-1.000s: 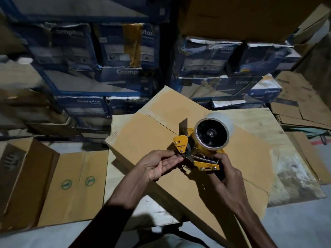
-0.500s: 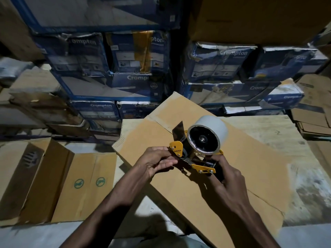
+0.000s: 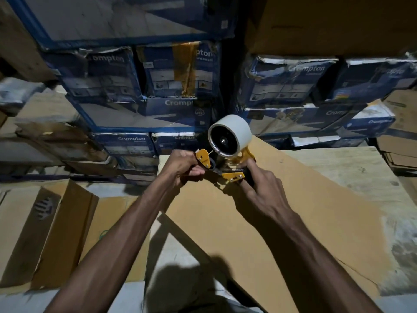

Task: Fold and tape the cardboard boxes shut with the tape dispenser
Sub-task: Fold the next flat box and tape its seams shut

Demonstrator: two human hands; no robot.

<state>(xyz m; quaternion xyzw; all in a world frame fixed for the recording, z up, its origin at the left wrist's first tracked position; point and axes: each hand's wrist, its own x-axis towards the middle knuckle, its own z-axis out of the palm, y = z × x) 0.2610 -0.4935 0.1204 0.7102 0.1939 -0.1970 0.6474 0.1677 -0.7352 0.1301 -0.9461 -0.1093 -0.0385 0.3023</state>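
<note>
Head view — left hand [image 3: 184, 164], right hand [image 3: 259, 188] both grip tape dispenser [image 3: 229, 136] over cardboard box [image 3: 304, 211].

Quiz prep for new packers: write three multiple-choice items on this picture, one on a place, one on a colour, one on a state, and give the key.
1. Where is the tape dispenser?
A. hanging on a hook
B. lying in a drawer
C. held over the flat cardboard box

2. What colour is the tape roll?
A. white
B. red
C. green

3. What is the right hand doing?
A. hanging idle
B. holding the dispenser's handle
C. pressing flat on the box

Key: 1 C, it is lifted over the brown cardboard; 2 A, the roll's outer face is white; 3 B, its fingers curl round the handle below the roll.
</note>
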